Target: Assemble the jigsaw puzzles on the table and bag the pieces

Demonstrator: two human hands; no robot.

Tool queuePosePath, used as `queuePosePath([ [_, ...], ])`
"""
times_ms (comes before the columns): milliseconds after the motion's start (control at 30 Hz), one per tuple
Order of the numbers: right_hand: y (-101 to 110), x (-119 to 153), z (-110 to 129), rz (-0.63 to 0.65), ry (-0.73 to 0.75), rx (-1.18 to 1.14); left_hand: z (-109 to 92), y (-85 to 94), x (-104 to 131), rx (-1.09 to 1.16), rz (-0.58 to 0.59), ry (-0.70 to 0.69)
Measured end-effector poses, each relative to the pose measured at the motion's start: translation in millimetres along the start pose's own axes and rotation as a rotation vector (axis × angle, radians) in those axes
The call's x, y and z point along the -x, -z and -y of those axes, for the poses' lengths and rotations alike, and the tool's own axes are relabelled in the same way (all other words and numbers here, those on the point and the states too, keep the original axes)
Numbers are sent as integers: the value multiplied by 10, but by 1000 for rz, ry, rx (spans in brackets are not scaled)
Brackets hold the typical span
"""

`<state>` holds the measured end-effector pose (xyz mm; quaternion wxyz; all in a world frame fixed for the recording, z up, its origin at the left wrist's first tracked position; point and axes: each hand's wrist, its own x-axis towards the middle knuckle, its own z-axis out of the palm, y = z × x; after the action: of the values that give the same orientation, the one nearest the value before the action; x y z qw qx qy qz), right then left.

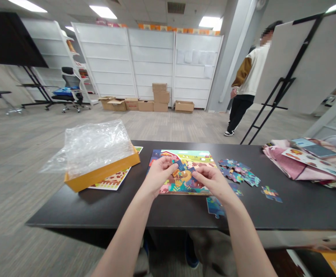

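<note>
My left hand [161, 174] and my right hand [211, 180] are over a colourful farm-picture puzzle board [197, 156] on the dark table. Between their pinched fingers are blue-and-orange jigsaw pieces [182, 177]; whether these are joined or lie against the board I cannot tell. A heap of jigsaw pieces [237, 171] lies to the right of the board. One loose piece [271, 193] is farther right, and a blue piece [214, 206] sits near the table's front, partly behind my right wrist.
On the left, an orange box [104, 169] with clear plastic wrap [98, 142] rests over another farm picture [117, 181]. Folded pink cloth [280, 163], a sheet and a phone-like device [313, 147] are on the right. A person [250, 77] stands beyond, beside a whiteboard [289, 65].
</note>
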<state>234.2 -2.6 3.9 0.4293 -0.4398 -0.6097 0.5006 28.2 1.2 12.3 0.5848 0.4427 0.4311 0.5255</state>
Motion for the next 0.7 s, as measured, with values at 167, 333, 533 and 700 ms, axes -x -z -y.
queuePosePath([
  [167,-2,-7,-41,55,-36,32,-20,-21,20,-22,25,13],
  [333,-24,-6,-48,65,-59,29,-4,-33,24,-34,49,18],
  [533,-4,-13,-48,39,-38,42,0,-29,12,-39,52,11],
  [700,15,-30,-48,-130,-6,-11,-12,-19,18,-59,62,-3],
])
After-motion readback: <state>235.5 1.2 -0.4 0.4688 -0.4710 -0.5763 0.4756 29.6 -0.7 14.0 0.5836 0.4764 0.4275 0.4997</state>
